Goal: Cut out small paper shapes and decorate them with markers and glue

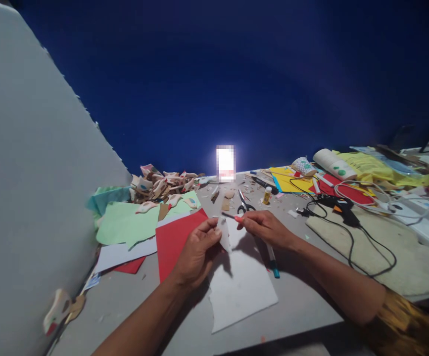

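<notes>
My left hand (196,254) pinches a small white paper piece (223,232) between thumb and fingers, held just above a white sheet (242,287) on the grey table (303,301). My right hand (264,228) is closed, its fingertips close to the top of the same paper piece; whether it grips it I cannot tell. A teal-tipped pen (272,258) lies under the right wrist. A red sheet (177,237) lies under my left hand.
Green paper (125,225), a heap of cut-out shapes (164,188), scissors (244,202), a small glue bottle (267,195), a black glue gun (342,207) with its cable, yellow sheets (286,180) and a paper cup (303,166) crowd the far side. A large grey board (24,198) leans at left.
</notes>
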`<act>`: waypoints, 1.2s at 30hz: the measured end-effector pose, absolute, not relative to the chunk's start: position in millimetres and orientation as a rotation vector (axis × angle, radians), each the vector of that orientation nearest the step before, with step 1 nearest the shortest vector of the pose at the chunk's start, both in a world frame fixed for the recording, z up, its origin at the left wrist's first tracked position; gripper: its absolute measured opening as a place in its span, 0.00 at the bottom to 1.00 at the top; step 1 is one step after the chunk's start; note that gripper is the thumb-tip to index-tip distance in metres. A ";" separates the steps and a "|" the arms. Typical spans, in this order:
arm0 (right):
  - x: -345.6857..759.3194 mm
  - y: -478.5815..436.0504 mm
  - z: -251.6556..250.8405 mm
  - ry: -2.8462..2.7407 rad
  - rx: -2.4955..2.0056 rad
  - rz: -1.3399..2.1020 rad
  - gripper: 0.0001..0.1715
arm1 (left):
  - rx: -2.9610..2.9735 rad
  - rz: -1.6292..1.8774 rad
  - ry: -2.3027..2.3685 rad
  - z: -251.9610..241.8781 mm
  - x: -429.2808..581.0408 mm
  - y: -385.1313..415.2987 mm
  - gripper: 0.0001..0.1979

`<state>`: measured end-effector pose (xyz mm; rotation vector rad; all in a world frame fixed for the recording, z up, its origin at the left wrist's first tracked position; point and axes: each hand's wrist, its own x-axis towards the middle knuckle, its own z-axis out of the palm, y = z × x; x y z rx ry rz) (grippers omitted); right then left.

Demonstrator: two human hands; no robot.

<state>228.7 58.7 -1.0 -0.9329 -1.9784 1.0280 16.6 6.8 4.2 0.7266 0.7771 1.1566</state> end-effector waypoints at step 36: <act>232.6 56.4 2.6 -2.174 -0.775 0.801 0.23 | 0.673 1.111 0.674 9.3 17.6 3.0 0.19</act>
